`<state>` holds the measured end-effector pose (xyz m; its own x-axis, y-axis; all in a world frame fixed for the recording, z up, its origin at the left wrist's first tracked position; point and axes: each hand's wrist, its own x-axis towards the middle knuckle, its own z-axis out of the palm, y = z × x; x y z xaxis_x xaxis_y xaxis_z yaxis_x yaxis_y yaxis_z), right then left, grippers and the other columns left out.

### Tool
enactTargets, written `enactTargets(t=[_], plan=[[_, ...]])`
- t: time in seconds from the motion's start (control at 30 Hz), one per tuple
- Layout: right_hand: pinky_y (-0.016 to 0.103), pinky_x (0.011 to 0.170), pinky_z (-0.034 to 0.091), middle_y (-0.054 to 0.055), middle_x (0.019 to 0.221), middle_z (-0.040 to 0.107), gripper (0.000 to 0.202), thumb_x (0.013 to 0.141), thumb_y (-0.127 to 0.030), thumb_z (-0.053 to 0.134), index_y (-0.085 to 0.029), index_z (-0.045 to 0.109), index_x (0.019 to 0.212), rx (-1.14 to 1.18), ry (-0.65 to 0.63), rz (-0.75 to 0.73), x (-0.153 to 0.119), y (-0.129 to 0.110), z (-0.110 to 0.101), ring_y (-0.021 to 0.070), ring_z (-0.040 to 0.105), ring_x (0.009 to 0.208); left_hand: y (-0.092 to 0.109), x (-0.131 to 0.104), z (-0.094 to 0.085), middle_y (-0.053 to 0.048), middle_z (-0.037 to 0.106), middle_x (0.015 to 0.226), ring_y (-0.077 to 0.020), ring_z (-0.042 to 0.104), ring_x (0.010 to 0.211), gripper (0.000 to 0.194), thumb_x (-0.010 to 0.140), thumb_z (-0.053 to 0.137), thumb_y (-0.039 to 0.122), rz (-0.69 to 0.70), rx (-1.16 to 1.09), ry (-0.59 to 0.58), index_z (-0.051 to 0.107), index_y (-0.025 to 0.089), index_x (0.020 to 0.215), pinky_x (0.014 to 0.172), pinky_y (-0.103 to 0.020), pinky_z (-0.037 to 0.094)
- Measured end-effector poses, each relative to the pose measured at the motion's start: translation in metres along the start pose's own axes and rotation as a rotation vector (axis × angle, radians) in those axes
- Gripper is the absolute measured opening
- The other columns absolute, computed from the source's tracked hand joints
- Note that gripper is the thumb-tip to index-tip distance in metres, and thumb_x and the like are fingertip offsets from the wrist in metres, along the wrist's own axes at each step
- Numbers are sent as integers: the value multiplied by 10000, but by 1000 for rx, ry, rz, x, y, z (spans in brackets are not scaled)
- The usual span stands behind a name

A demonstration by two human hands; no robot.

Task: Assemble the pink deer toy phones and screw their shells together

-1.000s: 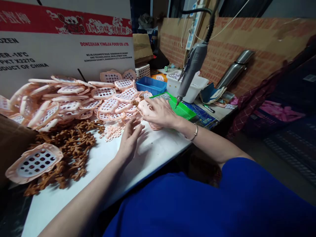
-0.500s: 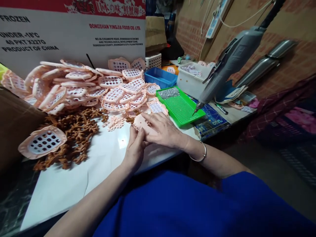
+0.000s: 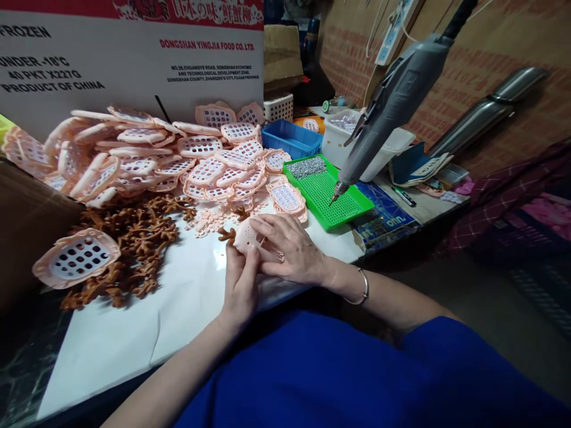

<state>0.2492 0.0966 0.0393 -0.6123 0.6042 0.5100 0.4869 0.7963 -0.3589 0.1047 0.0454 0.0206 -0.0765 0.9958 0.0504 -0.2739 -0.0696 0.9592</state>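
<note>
A pale pink plastic part (image 3: 245,235) is held between both hands over the white table sheet, with brown antler-like pieces (image 3: 226,235) sticking out at its far left side. My left hand (image 3: 241,279) grips its near left edge, thumb on top. Across its right side lie the fingers of my right hand (image 3: 292,249), which wears a bracelet at the wrist. Beyond the hands are small pink pieces (image 3: 209,222) and a pink-framed grid part (image 3: 286,197). The grey electric screwdriver (image 3: 388,113) hangs with its tip above the green tray (image 3: 330,223).
Many pink-framed grid parts (image 3: 205,172) are piled before a large carton (image 3: 129,59). Brown pieces (image 3: 143,255) lie at left under another grid part (image 3: 75,258). Screws (image 3: 307,167) fill the green tray's far end. Behind it stand a blue bin (image 3: 292,139) and a white bin (image 3: 334,142).
The pink part has turned and shifted slightly left in my hands, and brown pieces now show beside it. The hanging screwdriver has swung left.
</note>
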Motion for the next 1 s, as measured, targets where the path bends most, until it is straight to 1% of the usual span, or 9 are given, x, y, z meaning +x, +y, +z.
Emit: enactTargets(t=[0.1,0.17,0.27,0.37,0.43,0.53,0.73,0.87,1.0], plan=[[498,1124,433,154,1437,577,629,948,-572,573,-187,506,1441,197,43,-17,3,-3,-7,271,528,1328,2,-9,-9,-101,595,1369,-264,542,1338,455,950,566,529,115,97,9,451,260,1298,1161,-435,409],[454,1107,460,139,1415,604,606,960,-596,535,-201,531,1420,332,73,20,7,-4,-12,242,559,1307,2,-14,-15,-109,557,1412,-257,512,1366,434,971,551,472,203,193,20,438,258,1331,1180,-426,377],[372,1012,518,120,1235,704,517,981,-564,520,-165,633,1290,479,89,78,16,-5,-17,197,649,1139,-3,-18,-22,-115,551,1391,-239,551,1308,400,982,553,377,353,321,22,443,253,1346,1140,-397,414],[292,856,539,68,988,735,362,960,-456,618,-130,702,1094,592,39,150,25,-7,-21,149,661,910,-7,-18,-25,-99,594,1288,-208,619,1174,384,988,545,320,460,355,-7,447,255,1353,1051,-362,480],[250,778,519,37,912,713,242,944,-358,650,-128,703,998,655,-19,235,30,-10,-23,123,632,838,-8,-17,-26,-88,610,1253,-204,625,1153,359,992,538,316,471,358,1,466,252,1338,1036,-355,483],[226,738,487,7,853,675,141,898,-271,688,-130,678,894,723,-63,306,35,-14,-25,103,596,800,-7,-16,-26,-75,629,1230,-205,625,1141,336,988,552,344,471,338,45,507,253,1309,1043,-349,467],[228,747,460,-25,786,611,179,789,-229,782,-115,666,864,875,-56,314,39,-16,-31,83,532,752,0,-15,-25,-22,662,1132,-169,628,1099,284,975,590,376,476,247,73,607,285,1244,1060,-301,437],[219,707,428,-31,760,588,163,756,-199,797,-108,693,841,951,-135,355,41,-14,-33,81,524,746,3,-15,-26,-11,687,1092,-165,640,1081,271,928,667,387,438,201,98,640,288,1180,1029,-281,460],[218,726,449,-32,771,605,121,732,-145,788,-115,705,815,1092,-111,377,41,-10,-30,78,544,754,4,-14,-29,7,694,1075,-135,662,984,277,873,741,370,405,185,139,656,282,1122,953,-240,492]])
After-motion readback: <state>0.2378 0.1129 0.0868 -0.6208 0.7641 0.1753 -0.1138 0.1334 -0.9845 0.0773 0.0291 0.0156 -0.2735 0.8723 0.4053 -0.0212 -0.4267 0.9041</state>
